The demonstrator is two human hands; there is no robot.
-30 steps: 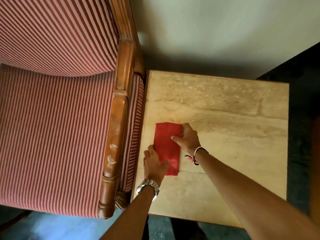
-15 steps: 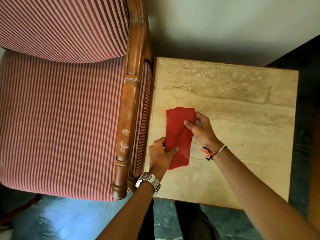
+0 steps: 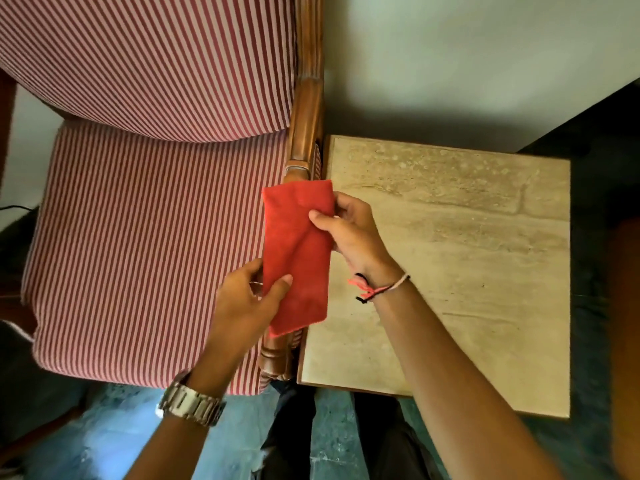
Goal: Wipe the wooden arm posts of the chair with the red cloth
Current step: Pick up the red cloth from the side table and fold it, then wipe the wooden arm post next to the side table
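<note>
Two hands hold a folded red cloth in the air above the chair's wooden arm, at the seam where the striped seat meets the stone-topped side table. Nearest the camera, the left hand, a metal watch on its wrist, pinches the cloth's lower left edge, thumb on top and fingers closed beneath. Just beyond it, the right hand, wearing a thread bracelet, is clamped on the cloth's upper right edge between thumb and fingers. The cloth's long axis runs front to back, in line with the wooden arm directly below it, and it covers the middle of that arm; only the turned front post end shows below the cloth's near edge, while the arm's rear length emerges past the far edge and rises beside the striped backrest. Whether the cloth touches the wood cannot be told from this view. The wood lies straight beneath the grip, so the coming move appears to be a short drop onto the arm, then strokes along its length. The left hand sits closer to the front post; the right is nearer the rear run. Beyond the table stands a pale wall.
</note>
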